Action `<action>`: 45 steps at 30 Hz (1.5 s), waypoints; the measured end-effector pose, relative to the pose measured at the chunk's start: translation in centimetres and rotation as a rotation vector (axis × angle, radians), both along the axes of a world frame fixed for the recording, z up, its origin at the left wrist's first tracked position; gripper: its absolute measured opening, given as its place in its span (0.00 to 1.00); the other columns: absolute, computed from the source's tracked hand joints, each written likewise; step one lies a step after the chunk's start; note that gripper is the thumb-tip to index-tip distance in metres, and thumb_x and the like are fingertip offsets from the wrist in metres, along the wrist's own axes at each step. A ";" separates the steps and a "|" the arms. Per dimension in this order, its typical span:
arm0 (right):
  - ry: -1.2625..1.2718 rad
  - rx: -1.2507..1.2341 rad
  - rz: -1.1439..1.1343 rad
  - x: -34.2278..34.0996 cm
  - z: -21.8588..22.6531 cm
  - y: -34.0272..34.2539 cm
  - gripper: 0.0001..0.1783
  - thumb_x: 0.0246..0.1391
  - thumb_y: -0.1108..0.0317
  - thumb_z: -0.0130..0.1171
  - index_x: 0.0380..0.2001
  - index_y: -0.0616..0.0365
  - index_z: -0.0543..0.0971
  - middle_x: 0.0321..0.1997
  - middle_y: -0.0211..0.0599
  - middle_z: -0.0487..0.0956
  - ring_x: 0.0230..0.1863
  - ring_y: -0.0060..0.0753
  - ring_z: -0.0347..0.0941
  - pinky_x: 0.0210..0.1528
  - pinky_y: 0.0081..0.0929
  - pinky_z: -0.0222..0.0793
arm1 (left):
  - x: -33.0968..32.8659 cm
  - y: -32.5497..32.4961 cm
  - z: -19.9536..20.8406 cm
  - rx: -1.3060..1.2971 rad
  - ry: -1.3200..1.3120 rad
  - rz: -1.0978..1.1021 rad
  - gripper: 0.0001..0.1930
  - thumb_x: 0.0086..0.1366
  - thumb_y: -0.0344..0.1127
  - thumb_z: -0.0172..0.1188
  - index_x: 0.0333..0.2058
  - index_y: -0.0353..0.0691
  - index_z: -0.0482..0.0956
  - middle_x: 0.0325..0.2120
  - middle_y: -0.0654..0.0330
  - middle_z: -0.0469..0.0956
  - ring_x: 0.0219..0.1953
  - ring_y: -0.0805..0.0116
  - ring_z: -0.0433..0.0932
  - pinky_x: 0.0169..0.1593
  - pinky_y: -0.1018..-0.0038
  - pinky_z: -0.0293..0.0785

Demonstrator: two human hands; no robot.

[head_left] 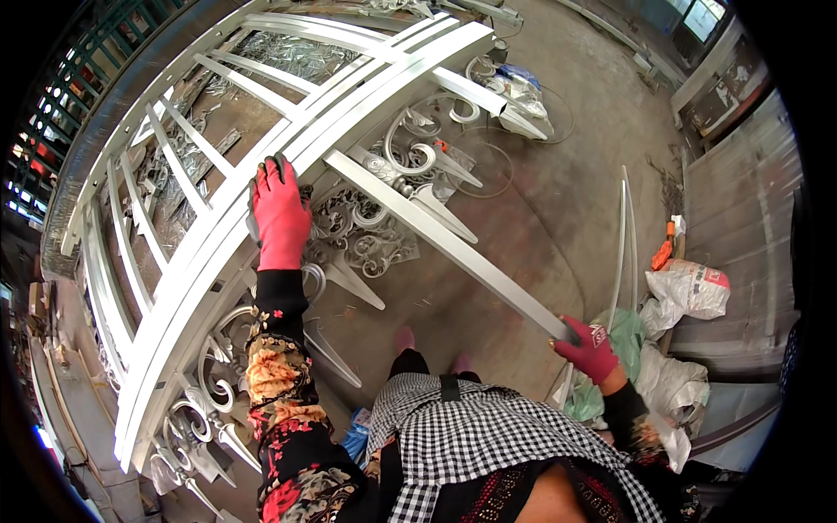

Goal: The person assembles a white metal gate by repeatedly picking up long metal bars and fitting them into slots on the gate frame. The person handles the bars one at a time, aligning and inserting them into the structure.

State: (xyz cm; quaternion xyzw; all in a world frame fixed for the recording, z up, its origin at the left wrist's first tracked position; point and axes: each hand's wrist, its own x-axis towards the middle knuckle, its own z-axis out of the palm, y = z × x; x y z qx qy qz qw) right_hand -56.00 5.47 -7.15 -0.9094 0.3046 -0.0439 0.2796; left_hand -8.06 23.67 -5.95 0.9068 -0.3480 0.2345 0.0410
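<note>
A person in red work gloves stands over a large white-painted metal gate frame (218, 209) with scrolled ornaments, lying on a concrete floor (567, 174). The left hand (281, 218) presses flat, fingers spread, on the frame's curved rail. The right hand (588, 349) is closed around the near end of a long white metal bar (436, 231), whose far end meets the rail.

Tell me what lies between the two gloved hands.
In the head view, one long white metal bar spans from beside the left hand on the gate frame to the right hand, which grips its end.
</note>
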 end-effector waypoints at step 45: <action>0.091 0.887 -0.331 1.3 -1.6 2.8 0.14 0.51 0.60 0.58 0.34 0.62 0.77 0.20 0.28 0.74 0.21 0.16 0.69 0.20 0.18 0.64 | 11.7 -0.2 1.6 -0.133 0.747 0.039 0.22 0.59 0.53 0.51 0.28 0.36 0.78 0.22 0.51 0.77 0.27 0.55 0.76 0.33 0.65 0.68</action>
